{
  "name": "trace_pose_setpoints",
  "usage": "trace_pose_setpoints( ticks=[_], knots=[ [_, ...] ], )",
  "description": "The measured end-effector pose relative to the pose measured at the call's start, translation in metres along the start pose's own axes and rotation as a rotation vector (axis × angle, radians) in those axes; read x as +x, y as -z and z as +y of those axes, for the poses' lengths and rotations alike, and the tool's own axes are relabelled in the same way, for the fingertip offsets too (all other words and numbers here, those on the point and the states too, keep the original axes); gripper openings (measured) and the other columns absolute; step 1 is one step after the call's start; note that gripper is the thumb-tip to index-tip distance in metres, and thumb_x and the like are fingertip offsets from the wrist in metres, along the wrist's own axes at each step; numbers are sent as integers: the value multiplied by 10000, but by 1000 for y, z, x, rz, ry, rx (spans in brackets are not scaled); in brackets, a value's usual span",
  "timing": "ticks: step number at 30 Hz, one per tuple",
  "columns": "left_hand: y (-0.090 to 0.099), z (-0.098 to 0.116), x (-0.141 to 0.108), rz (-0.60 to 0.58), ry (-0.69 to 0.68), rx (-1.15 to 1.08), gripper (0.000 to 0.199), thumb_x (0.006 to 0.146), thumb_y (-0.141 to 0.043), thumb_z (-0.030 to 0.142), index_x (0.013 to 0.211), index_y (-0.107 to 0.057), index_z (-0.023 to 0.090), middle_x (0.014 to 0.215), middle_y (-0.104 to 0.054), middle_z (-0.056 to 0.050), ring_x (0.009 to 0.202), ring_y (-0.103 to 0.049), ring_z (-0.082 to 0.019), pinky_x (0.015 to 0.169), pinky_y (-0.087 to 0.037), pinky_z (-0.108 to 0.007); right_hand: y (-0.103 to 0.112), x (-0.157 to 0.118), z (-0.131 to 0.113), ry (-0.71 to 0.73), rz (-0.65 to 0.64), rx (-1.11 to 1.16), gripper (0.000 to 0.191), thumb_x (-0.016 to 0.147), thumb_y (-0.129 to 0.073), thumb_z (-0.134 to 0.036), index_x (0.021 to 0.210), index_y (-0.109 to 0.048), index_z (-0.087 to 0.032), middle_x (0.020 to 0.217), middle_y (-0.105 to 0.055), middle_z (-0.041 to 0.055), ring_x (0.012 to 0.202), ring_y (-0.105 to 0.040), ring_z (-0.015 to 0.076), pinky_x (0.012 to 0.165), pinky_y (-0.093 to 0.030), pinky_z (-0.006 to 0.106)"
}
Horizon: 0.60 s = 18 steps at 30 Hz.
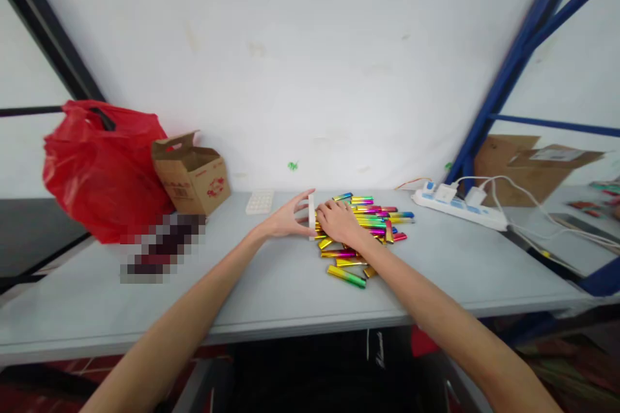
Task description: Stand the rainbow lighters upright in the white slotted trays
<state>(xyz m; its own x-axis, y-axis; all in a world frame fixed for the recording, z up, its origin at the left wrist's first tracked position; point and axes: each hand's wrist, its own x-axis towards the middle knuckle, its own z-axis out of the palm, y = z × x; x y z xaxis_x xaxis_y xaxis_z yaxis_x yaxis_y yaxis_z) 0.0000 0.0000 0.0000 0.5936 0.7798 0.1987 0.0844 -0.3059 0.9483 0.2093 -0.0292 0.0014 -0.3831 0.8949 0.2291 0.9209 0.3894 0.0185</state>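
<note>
My left hand [289, 218] grips a white tray [311, 216] that stands on its edge, seen edge-on, with thumb and fingers spread across its back. Against the tray's right side, my right hand [338, 219] is curled down over shiny slim pieces that look like lighters; its fingertips are partly hidden. Around and under that hand lies a loose pile of these lighters [372, 222] in metallic yellow, green, pink and blue. One yellow-green lighter [346, 276] lies nearest the table's front. A second white tray [260, 201], with a grid of cells, lies flat farther left.
A red plastic bag [104, 167] and an open cardboard box [191, 174] stand at the left on the grey table [271, 296]. At the right lies a white power strip [460, 207] with plugs and cables, beside a blue metal frame [504, 77]. A wall rises behind.
</note>
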Motion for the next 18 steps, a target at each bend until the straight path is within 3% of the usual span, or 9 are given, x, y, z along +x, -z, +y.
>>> trace_pose_setpoints(
  ticks=[5,12,18],
  knots=[
    [9,2,-6,-4,36,31,1180,637,-1008,257,1638,-400,392,1801,-186,-119,1634,-262,-411,1208,-469,-594,1,-1,10,-74,5,-1,407,1126,-322,-312,1337,-645,-185,1387,-657,178,1250,-616,344,1112,-418,525],
    [-2,-4,1,10,-1,-4,1236,578,-1024,261,1640,-406,396,1799,-212,-124,1643,-227,-433,1215,-441,-633,-2,-2,-9,38,24,-9,416,1137,-321,-354,1343,-627,-161,1362,-662,198,1297,-587,353,1116,-409,500],
    [15,3,-9,-2,52,93,1159,647,-990,306,1639,-395,369,1785,-257,-127,1638,-261,-402,1201,-473,-607,1,-4,-4,-27,26,-26,410,1130,-312,-294,1295,-652,-134,1337,-669,208,1266,-601,352,1093,-421,502]
  ],
)
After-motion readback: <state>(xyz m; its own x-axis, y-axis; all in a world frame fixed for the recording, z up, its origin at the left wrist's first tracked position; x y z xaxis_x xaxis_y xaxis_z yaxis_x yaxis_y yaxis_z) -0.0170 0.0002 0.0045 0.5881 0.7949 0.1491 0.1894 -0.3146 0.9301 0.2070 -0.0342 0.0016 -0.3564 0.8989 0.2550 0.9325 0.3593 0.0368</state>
